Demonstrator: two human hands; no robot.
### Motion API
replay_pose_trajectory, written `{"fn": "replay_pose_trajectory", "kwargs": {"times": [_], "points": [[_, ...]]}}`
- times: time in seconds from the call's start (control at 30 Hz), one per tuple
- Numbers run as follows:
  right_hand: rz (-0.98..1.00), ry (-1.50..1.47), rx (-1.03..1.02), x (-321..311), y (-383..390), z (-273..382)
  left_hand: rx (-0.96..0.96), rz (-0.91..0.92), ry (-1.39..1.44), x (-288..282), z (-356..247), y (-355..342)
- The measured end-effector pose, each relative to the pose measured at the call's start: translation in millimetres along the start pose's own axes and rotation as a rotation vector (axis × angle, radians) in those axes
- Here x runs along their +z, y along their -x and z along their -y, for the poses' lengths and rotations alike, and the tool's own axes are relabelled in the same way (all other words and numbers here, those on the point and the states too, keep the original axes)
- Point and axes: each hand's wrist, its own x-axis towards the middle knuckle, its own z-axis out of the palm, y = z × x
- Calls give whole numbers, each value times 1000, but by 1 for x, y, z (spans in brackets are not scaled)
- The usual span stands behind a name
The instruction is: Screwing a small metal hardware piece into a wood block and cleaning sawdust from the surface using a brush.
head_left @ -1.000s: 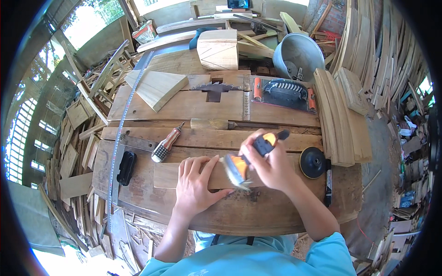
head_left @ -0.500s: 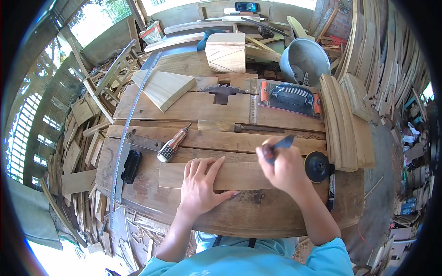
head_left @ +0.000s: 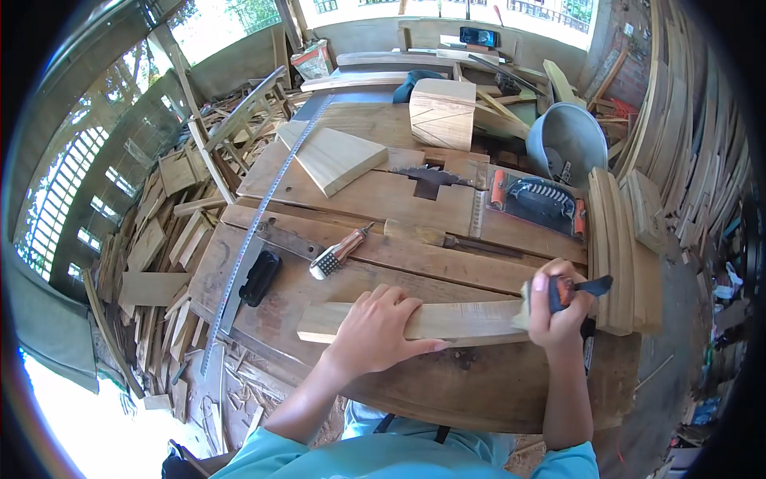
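A long, pale wooden board (head_left: 471,318) lies crosswise near the bench's front edge. Its left part is gripped by my left hand (head_left: 373,329), fingers over the top and thumb along the near side. At the board's right end, my right hand (head_left: 558,315) is closed around a dark tool with an orange-brown part and a flat black tip (head_left: 595,285); its exact kind is unclear. Something pale yellowish shows under that hand against the board. Beyond the board lie a screwdriver (head_left: 339,254) with a patterned handle and a wooden-handled chisel (head_left: 415,232).
A toothed saw blade (head_left: 455,177) sticks up through the bench slot. Behind stand a hand sander (head_left: 542,203) with orange ends, a wooden block (head_left: 443,112) and a grey bucket (head_left: 566,140). Left are a wedge-shaped board (head_left: 339,156), a long ruler (head_left: 259,219) and a black case (head_left: 260,278).
My right hand has moved right and down with the dark tool to the board's right end, now covering the round black disc. The board's near side now shows. The whole view has shifted.
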Motion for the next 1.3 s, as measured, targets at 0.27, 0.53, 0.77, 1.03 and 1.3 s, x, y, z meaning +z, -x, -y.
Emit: {"fn": "replay_pose_trajectory", "kwargs": {"times": [0.27, 0.53, 0.77, 1.03, 1.3], "points": [[56, 68, -89, 20, -11, 17, -3, 132, 80, -6, 15, -22], [-35, -171, -42, 65, -12, 51, -7, 151, 103, -20, 17, -40], [31, 113, -71, 55, -29, 39, 63, 6, 85, -20, 28, -51], [188, 390, -40, 43, -39, 26, 236, -166, 207, -23, 29, -46], [355, 64, 79, 86, -52, 80, 246, -382, 119, -11, 3, -23]]}}
